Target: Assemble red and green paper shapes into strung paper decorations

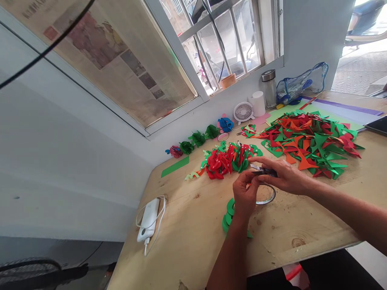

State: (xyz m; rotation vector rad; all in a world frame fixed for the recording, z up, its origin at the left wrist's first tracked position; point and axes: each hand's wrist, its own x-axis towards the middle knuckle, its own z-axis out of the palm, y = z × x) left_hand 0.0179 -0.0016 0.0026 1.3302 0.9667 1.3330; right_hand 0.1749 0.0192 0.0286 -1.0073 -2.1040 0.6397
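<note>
2-handed close work appears in hand: right hand [282,174] with fingers clamped on dark tool [271,172] near tape ring [266,201], left hand [245,195] fingertips together, contents unclear; next move likely calls for steady alignment

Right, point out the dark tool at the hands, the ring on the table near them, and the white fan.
Dark tool [271,172]: head view, on its exposed dark part.
Ring [266,202]: head view, on the near side of its band.
White fan [243,112]: head view, mid-grille.
</note>
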